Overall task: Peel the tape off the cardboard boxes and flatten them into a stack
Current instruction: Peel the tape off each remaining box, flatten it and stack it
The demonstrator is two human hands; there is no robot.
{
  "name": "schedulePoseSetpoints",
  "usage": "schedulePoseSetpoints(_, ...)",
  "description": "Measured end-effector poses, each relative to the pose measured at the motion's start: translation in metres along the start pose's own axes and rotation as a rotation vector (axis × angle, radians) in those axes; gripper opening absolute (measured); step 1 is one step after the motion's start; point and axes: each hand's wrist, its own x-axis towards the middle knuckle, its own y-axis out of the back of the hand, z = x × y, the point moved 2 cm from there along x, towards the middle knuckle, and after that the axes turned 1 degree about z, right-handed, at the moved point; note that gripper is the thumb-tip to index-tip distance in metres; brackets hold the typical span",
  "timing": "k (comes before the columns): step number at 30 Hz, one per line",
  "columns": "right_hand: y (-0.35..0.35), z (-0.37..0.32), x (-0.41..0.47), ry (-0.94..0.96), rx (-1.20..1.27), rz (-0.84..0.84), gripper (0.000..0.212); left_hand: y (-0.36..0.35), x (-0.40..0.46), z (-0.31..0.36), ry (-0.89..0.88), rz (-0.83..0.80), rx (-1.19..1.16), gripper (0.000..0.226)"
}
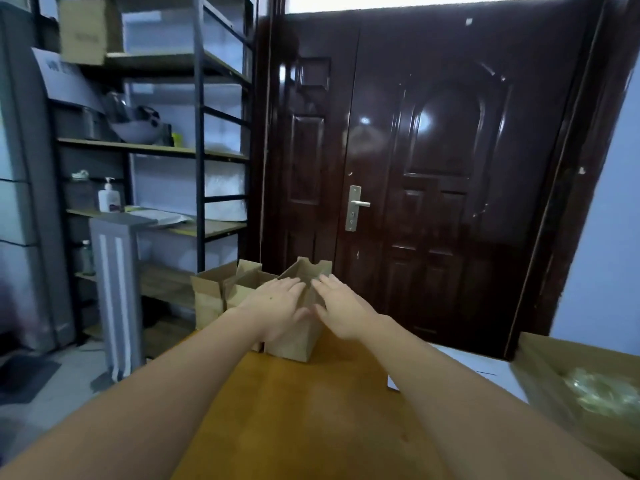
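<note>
Cardboard box (294,337) between flat hands (304,306)

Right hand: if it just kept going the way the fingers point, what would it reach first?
Probably the raised flap of the open brown cardboard box, just past the right hand fingertips; depth is unclear.

We count three open cardboard boxes (294,327) on our table (311,410), two hands (277,303) reaching, one door (433,168) behind.
</note>
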Motion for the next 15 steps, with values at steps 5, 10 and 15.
schedulePoseSetpoints(5, -0.013, -0.003, 0.034, -0.045, 0.068, 0.030, 0.041, -0.007, 0.011, -0.009, -0.003, 0.015, -0.044, 0.063)
schedulePoseSetpoints(10, -0.019, -0.001, 0.027, -0.136, 0.147, 0.146, 0.015, -0.015, 0.013, -0.009, -0.025, 0.088, -0.099, 0.052)
schedulePoseSetpoints(15, -0.011, 0.005, -0.003, -0.076, 0.199, 0.162, 0.015, -0.013, 0.011, 0.006, -0.070, 0.105, -0.090, 0.054)
